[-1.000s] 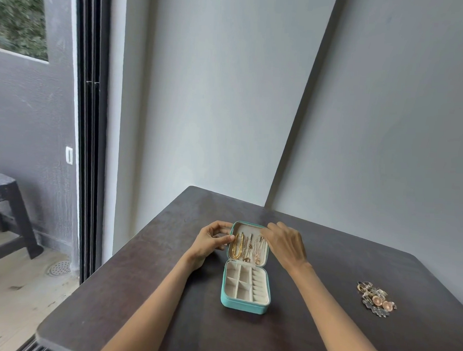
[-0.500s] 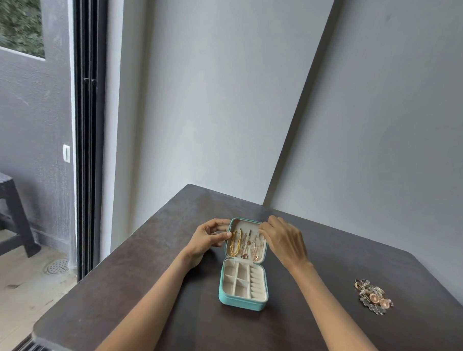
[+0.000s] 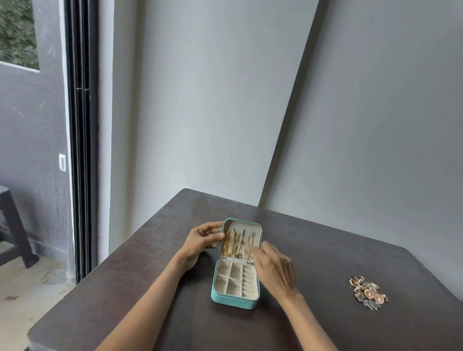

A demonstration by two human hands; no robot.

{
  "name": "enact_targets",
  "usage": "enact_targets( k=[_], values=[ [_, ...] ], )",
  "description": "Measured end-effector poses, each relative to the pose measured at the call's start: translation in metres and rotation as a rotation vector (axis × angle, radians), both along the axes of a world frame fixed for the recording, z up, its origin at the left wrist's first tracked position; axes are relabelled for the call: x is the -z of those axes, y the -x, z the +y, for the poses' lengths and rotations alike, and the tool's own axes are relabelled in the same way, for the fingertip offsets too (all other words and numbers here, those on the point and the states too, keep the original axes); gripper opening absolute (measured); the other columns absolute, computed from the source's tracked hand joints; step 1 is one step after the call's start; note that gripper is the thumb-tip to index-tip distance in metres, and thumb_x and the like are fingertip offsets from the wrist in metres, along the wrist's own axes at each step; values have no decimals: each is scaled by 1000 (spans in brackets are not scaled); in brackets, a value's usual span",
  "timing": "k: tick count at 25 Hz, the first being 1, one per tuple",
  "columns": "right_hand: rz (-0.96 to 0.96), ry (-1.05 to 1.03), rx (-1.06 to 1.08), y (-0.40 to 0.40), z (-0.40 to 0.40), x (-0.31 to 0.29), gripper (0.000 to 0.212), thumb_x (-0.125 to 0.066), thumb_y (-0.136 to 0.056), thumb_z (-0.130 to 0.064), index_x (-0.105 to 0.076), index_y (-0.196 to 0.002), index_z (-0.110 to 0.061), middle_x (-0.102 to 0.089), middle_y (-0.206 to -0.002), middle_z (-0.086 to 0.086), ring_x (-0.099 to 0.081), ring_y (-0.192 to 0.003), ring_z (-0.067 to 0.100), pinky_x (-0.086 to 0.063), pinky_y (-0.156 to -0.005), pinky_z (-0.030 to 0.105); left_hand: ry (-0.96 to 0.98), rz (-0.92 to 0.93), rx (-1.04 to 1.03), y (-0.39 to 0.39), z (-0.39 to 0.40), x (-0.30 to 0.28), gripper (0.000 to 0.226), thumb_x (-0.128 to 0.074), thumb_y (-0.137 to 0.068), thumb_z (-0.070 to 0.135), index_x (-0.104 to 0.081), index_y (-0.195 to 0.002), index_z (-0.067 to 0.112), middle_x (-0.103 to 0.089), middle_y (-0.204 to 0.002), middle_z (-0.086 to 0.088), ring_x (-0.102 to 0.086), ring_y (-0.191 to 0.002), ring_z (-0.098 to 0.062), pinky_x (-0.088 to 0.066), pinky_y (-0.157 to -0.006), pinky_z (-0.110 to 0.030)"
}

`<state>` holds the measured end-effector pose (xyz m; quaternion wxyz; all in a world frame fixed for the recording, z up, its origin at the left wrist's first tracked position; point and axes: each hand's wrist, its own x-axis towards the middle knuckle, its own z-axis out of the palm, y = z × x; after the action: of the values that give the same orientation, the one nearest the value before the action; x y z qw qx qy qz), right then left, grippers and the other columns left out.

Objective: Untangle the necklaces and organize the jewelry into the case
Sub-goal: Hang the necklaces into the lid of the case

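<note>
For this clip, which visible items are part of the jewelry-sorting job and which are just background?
Part of the job:
- teal jewelry case, open on the table
- necklaces hanging in its lid
- loose jewelry pile
- left hand holding the lid's edge
- right hand at the necklaces

Just background:
- dark bench
- floor drain

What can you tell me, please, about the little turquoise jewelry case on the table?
The jewelry case is a small rounded box, turquoise outside and cream inside, standing open on the dark table. Its lid is upright with several necklaces hanging in it, gold at the left. The base is split into small compartments that look empty. The left hand grips the lid's left edge; the right hand reaches the lid's lower right.
</note>
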<state>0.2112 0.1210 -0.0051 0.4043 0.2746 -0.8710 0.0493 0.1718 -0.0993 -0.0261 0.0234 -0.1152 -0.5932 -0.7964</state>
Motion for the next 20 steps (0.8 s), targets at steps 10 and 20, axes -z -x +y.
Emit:
enact_targets(
  k=[10,20],
  values=[
    [-18,97,-20,-1,1,13,30,-47,-75,-11,-69,-90,-24,-51,-67,-9,-51,-52,6,-41,-36,18,6,-10,9,4,-1,2,44,-79,-70,15,-69,-113,15,-71,-107,-10,-63,-93,-17,-48,-77,-29],
    [-66,140,16,0,4,14,31,-42,-78,-17,-71,-80,-26,-48,-65,-10,-51,-54,6,-40,-36,19,24,-18,-32,2,2,0,35,-73,-73,16,-70,-108,15,-72,-97,-6,-64,-84,-13,-47,-72,-25]
  ],
)
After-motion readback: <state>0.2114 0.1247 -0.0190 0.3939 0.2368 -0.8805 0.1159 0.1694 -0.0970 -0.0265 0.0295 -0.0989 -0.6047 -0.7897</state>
